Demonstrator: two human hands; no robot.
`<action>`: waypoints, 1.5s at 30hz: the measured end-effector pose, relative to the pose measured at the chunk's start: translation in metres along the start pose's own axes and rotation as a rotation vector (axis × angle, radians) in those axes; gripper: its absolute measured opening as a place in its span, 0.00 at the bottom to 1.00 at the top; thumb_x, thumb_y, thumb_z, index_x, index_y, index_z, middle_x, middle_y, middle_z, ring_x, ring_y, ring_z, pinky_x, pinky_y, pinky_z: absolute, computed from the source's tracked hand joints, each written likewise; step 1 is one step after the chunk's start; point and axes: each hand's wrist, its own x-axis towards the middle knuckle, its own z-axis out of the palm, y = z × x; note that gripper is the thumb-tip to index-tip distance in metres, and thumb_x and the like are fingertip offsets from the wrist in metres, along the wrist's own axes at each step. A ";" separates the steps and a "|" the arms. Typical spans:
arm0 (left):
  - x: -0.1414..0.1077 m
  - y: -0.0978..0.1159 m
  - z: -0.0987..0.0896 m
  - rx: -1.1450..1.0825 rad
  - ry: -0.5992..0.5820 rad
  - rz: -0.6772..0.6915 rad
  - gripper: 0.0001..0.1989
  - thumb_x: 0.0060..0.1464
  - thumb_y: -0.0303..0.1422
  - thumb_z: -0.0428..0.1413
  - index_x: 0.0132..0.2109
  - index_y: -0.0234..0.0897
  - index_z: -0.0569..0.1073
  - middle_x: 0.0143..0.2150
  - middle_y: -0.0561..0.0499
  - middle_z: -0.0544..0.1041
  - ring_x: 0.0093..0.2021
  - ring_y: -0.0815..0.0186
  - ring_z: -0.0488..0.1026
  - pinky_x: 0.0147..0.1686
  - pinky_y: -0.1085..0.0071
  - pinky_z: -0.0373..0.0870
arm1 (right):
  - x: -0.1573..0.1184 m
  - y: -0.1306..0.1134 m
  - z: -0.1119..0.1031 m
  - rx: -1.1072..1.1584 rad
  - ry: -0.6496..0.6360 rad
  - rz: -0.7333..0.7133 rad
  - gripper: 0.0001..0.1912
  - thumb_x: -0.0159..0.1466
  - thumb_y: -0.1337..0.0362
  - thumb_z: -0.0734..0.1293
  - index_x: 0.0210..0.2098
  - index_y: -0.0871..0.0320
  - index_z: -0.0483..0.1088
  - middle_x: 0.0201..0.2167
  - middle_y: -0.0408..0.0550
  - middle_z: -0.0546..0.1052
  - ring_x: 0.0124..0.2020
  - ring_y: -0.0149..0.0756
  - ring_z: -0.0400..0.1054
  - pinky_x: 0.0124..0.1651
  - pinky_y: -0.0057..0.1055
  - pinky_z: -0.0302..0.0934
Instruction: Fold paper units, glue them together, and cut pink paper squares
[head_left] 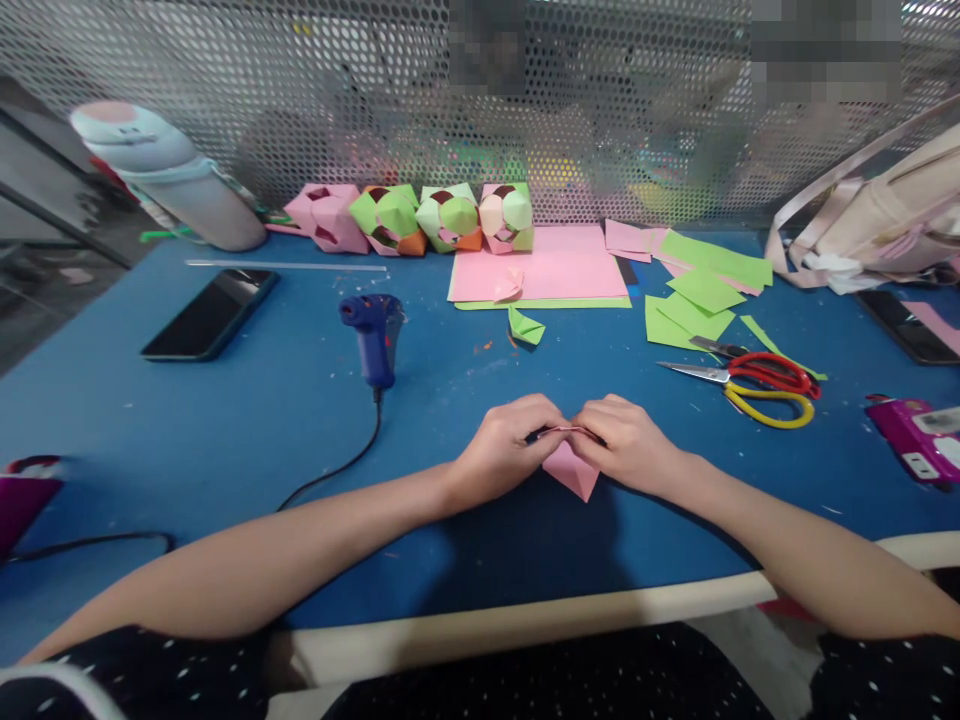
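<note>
A small pink paper (pixel 574 472), partly folded with a pointed corner toward me, is pinched between both hands above the blue table. My left hand (pixel 517 440) grips its upper left edge between thumb and fingers. On the other side my right hand (pixel 626 440) pinches the upper right edge, its fingertips nearly meeting the left ones. The fingers cover much of the paper. Beyond the hands lie a folded green paper piece (pixel 526 327) and a folded pink piece (pixel 510 285), the latter on a stack of pink sheets (pixel 562 255).
Left stand a blue glue gun (pixel 375 340) with a black cord, a phone (pixel 212 314) and a bottle (pixel 172 175). Folded paper balls (pixel 386 218) line the metal mesh. Right lie green paper pieces (pixel 690 318), scissors (pixel 750 385), a purple power strip (pixel 919 440) and a bag (pixel 885 200).
</note>
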 end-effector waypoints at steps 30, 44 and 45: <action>0.002 -0.001 0.002 -0.043 0.030 -0.123 0.06 0.54 0.22 0.55 0.30 0.34 0.68 0.36 0.49 0.74 0.33 0.71 0.69 0.31 0.76 0.64 | 0.000 0.000 -0.009 -0.123 0.104 -0.074 0.14 0.70 0.66 0.58 0.37 0.62 0.74 0.30 0.49 0.77 0.32 0.33 0.70 0.40 0.33 0.57; 0.006 -0.007 0.001 -0.272 0.177 -0.332 0.08 0.55 0.29 0.56 0.29 0.35 0.66 0.39 0.49 0.73 0.33 0.72 0.70 0.31 0.75 0.67 | 0.001 0.000 -0.008 0.019 0.279 0.061 0.13 0.67 0.65 0.63 0.49 0.60 0.70 0.37 0.50 0.79 0.36 0.36 0.72 0.41 0.35 0.64; 0.006 -0.006 0.001 -0.321 0.173 -0.356 0.08 0.55 0.29 0.56 0.29 0.35 0.65 0.39 0.50 0.72 0.30 0.73 0.69 0.28 0.76 0.67 | 0.000 0.001 -0.007 0.043 0.291 0.089 0.13 0.67 0.64 0.63 0.50 0.58 0.70 0.37 0.49 0.79 0.36 0.35 0.72 0.41 0.35 0.64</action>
